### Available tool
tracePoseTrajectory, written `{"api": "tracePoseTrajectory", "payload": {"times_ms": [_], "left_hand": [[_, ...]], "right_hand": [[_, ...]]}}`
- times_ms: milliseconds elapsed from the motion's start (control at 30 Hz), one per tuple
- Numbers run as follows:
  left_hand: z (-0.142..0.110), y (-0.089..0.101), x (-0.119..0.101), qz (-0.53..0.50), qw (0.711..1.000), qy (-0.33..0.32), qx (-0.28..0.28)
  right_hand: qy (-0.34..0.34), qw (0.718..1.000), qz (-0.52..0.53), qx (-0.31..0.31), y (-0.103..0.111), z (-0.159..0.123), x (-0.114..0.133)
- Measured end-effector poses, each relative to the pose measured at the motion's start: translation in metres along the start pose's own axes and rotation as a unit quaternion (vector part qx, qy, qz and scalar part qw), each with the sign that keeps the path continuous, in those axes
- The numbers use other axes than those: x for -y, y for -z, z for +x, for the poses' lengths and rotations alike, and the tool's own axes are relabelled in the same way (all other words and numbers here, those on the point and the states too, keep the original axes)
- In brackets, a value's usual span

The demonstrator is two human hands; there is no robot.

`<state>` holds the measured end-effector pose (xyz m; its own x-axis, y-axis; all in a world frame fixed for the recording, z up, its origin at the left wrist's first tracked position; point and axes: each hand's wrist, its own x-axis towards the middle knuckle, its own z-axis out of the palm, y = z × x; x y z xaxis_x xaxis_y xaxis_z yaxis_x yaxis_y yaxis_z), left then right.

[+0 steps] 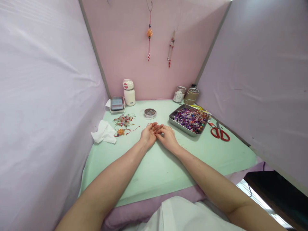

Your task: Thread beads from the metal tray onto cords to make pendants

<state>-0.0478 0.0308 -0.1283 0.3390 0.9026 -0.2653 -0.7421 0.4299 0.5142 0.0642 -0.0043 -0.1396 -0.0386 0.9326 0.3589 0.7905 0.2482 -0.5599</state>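
My left hand (149, 135) is turned palm up over the middle of the green tabletop, fingers curled around a thin red cord (149, 124), a bit of which shows by the fingers. My right hand (167, 136) meets it from the right, thumb and fingertips pinched on the cord at the left palm. Most of the cord is hidden by the fingers. To the left of the hands lie an orange beaded ornament (120, 132) with red cord and a heap of beaded strings (124, 120). A small round dish (150, 113) sits just beyond them.
A metal tray (184, 129) of loose beads stands to the right, with red-handled scissors (220, 133) beside it. Behind are jars (192, 96), a white bottle (130, 94) and a small screen (117, 104). Crumpled tissue (104, 132) lies left. Beaded pendants (149, 33) hang above.
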Motion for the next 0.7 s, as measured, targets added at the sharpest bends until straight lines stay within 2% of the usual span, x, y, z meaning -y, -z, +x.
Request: {"api": "tracePoseTrajectory", "payload": {"times_ms": [267, 500, 700], "left_hand": [[0.000, 0.000, 0.001, -0.002, 1.000, -0.011, 0.028], [-0.003, -0.003, 0.001, 0.001, 1.000, -0.012, 0.025], [0.000, 0.000, 0.003, 0.015, 0.999, -0.029, 0.016]], "right_hand": [[-0.014, 0.999, 0.031, 0.008, 0.003, -0.001, 0.007], [-0.027, 0.998, 0.056, 0.018, 0.002, -0.001, 0.008], [-0.024, 1.000, 0.010, 0.013, 0.003, -0.004, 0.011]]}}
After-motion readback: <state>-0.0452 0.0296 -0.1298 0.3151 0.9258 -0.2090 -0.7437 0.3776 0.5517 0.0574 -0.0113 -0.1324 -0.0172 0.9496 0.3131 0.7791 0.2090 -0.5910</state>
